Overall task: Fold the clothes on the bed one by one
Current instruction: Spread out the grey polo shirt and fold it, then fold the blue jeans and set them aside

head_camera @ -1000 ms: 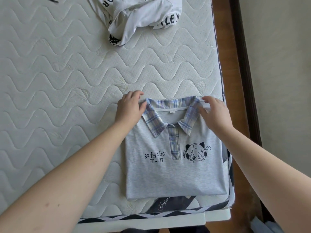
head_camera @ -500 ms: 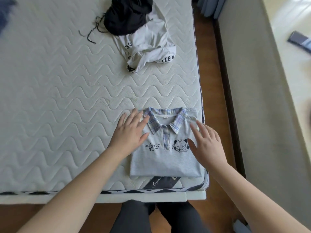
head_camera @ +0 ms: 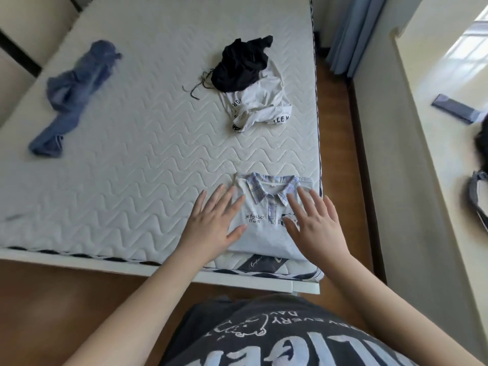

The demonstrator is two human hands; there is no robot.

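A folded grey polo shirt (head_camera: 264,225) with a plaid collar lies at the near right corner of the white mattress (head_camera: 148,159). My left hand (head_camera: 214,225) is flat with spread fingers over the shirt's left edge. Over the right side, my right hand (head_camera: 314,223) is spread flat and covers part of the cartoon print. Farther back lie a crumpled white garment (head_camera: 261,107) with black lettering and a black garment (head_camera: 240,64) partly on top of it. A crumpled blue garment (head_camera: 74,93) lies at the far left.
The bed's right edge runs along a strip of wooden floor (head_camera: 338,122) and a low cream ledge (head_camera: 412,159). A blue curtain (head_camera: 353,30) hangs at the back right. A dark flat object (head_camera: 456,108) lies on the ledge.
Both hands let go of the collar and slid down to lie flat on the shirt. The view pulled back and up, so more of the bed and the blue garment appear.
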